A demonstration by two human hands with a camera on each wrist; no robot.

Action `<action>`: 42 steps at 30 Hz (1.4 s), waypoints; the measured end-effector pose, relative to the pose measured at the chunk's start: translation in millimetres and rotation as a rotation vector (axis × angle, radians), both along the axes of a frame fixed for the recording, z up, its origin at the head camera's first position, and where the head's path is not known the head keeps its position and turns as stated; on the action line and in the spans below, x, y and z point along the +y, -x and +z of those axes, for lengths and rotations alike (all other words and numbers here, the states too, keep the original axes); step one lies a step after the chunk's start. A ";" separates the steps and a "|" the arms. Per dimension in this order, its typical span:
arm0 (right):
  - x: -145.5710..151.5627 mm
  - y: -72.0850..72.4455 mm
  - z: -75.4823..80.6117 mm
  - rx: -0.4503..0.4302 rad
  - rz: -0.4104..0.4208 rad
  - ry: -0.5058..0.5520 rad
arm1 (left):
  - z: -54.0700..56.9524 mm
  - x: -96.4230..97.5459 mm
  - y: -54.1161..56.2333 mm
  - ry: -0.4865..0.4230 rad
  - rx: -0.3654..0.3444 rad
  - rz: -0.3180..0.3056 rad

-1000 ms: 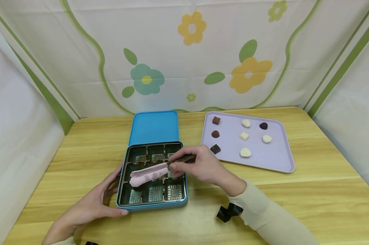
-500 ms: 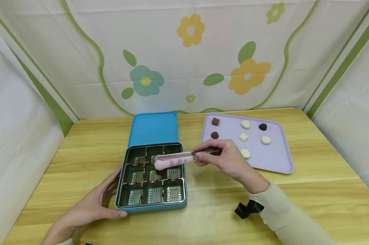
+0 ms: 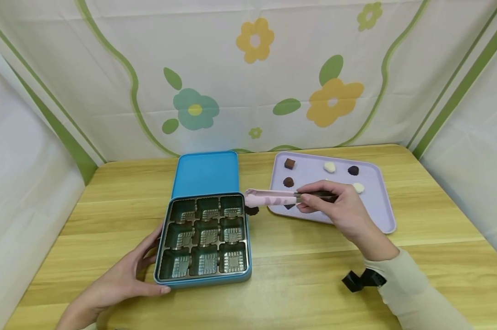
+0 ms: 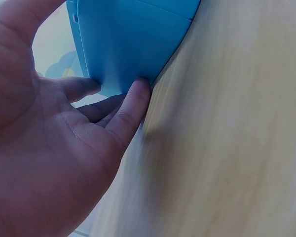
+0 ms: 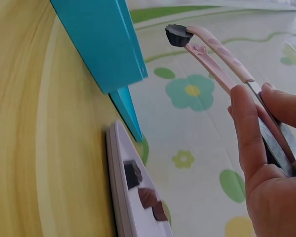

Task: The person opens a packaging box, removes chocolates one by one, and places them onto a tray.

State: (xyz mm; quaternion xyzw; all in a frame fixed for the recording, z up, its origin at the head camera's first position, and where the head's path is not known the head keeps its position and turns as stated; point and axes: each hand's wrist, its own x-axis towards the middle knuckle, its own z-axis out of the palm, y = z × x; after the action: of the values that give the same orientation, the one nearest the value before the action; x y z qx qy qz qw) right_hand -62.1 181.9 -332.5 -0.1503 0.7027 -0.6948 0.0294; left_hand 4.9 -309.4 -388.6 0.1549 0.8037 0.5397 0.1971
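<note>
My right hand [image 3: 349,213] pinches a pair of tongs [image 3: 272,200] with pink paw-shaped tips. A dark fluted chocolate [image 5: 177,36] is held between those tips, over the right rim of a blue tin [image 3: 209,280]. The tin has a dark divided insert [image 3: 207,246] with no chocolates in its compartments. My left hand [image 3: 122,275] rests against the tin's left side, fingers spread along the wall and thumb at the front corner. In the left wrist view its fingertips [image 4: 138,86] touch the blue wall low down.
Behind the tin lies its blue lid [image 3: 205,173]. A lilac tray [image 3: 374,213] at the back right bears brown, dark and white chocolates, including a square brown one [image 3: 289,163]. My right forearm and the tongs partly cover it. A flowered cloth [image 3: 232,133] hangs behind the table.
My right hand has moved right and away from me, carrying the tongs and dark chocolate from over the tin's middle to its right rim. My left hand has stayed against the tin.
</note>
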 end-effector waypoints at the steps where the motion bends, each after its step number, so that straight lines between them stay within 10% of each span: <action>1: 3.8 -0.6 0.1 0.001 -0.016 -0.002 | -0.6 -0.6 -0.1 -0.003 0.006 -0.005; 19: 66.2 -11.5 5.2 -0.004 -0.181 0.044 | -2.6 -1.6 -1.6 0.000 0.005 -0.001; 42: 168.1 -36.0 -34.2 -0.078 -0.337 0.361 | -2.3 -1.8 1.5 -0.013 0.009 -0.013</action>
State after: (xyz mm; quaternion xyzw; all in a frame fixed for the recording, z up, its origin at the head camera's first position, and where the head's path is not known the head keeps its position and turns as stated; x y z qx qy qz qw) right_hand -26.1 350.0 -366.7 -0.0071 0.5808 -0.8094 -0.0870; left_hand 3.4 -311.2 -390.9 0.1640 0.7999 0.5430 0.1959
